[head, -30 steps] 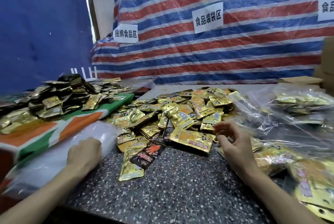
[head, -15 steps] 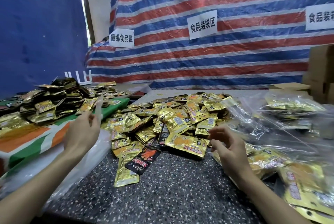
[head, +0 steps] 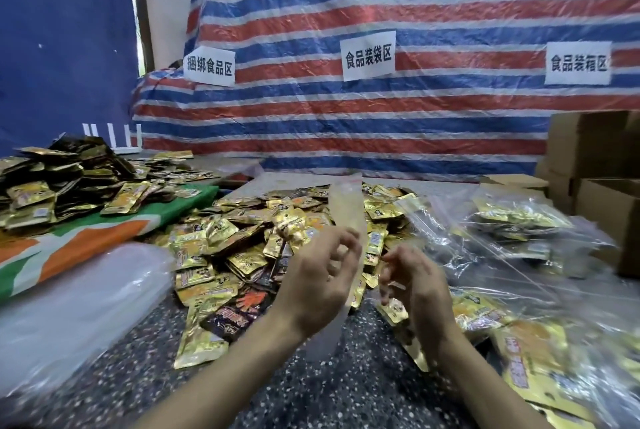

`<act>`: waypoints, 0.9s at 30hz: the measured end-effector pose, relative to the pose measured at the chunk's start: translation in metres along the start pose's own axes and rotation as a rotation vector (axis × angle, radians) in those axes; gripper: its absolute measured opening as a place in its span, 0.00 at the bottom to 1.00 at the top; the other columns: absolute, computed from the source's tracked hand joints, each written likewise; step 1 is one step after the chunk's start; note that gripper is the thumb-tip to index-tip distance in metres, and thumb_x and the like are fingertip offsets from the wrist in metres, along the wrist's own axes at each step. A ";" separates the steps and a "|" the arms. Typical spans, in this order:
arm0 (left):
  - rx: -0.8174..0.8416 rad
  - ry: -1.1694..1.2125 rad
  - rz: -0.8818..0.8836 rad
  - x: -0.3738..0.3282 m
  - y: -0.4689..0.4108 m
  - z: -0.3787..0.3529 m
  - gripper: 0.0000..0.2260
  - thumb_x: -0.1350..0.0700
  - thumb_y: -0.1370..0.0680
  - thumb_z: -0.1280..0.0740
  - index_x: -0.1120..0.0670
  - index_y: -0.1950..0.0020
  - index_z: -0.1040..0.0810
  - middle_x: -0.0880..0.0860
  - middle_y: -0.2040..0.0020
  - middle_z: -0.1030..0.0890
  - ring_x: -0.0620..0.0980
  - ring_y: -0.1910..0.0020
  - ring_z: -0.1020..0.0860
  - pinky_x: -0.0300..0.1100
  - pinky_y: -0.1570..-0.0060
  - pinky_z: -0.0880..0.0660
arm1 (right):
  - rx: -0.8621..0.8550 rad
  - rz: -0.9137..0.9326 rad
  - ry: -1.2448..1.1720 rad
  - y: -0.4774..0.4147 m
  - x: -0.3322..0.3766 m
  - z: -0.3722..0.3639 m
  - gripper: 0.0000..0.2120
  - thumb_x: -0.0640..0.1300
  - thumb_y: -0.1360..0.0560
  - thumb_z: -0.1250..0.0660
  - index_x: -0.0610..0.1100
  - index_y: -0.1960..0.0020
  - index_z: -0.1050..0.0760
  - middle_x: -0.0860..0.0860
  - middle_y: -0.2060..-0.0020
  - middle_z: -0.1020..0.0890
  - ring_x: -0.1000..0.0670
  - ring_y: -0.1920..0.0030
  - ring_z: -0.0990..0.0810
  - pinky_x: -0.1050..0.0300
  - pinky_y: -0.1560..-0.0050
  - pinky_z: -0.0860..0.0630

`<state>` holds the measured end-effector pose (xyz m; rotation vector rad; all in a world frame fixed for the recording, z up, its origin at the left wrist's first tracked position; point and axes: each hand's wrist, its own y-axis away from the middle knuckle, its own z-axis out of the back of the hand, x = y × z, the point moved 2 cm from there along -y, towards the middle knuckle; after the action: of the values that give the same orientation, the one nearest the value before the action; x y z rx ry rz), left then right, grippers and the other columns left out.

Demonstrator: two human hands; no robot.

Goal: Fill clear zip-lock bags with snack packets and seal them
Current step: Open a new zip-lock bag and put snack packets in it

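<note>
Two hands raised over the speckled counter (head: 346, 394): left hand (head: 318, 284) pinches an empty clear zip-lock bag (head: 346, 206) upright above the heap of gold snack packets (head: 239, 255), right hand (head: 414, 290) just beside the bag with fingers curled, cannot tell if it grips; filled bags (head: 512, 220) lie at right.

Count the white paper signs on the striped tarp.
3: left sign at the tarp's edge, middle sign, right sign above the cardboard boxes. Others may lie off-frame.
</note>
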<state>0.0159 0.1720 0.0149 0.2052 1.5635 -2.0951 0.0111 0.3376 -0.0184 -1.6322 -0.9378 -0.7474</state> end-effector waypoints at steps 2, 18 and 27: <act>0.071 0.007 -0.051 0.006 0.014 -0.015 0.07 0.55 0.21 0.36 0.57 0.51 0.23 0.46 0.50 0.20 0.44 0.57 0.20 0.38 0.62 0.20 | -0.035 -0.052 0.026 -0.003 0.000 0.006 0.27 0.67 0.27 0.34 0.42 0.60 0.24 0.45 0.70 0.25 0.48 0.72 0.27 0.57 0.73 0.30; 0.548 0.244 0.202 0.029 0.056 -0.028 0.11 0.46 0.26 0.33 0.52 0.59 0.18 0.50 0.62 0.18 0.46 0.62 0.21 0.45 0.59 0.24 | 0.224 -0.466 0.248 -0.007 0.008 0.016 0.07 0.34 0.26 0.35 0.37 0.62 0.27 0.45 0.66 0.28 0.51 0.71 0.30 0.61 0.77 0.33; 0.286 0.650 0.658 0.033 0.049 -0.024 0.23 0.38 0.26 0.34 0.59 0.63 0.20 0.57 0.67 0.18 0.53 0.71 0.22 0.40 0.68 0.25 | 0.518 -0.465 0.378 0.002 0.009 0.007 0.12 0.42 0.33 0.21 0.41 0.66 0.24 0.50 0.72 0.22 0.53 0.73 0.30 0.59 0.71 0.37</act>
<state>0.0075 0.1740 -0.0481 1.4094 1.2330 -1.7633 0.0174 0.3456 -0.0132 -0.7923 -1.1271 -0.9842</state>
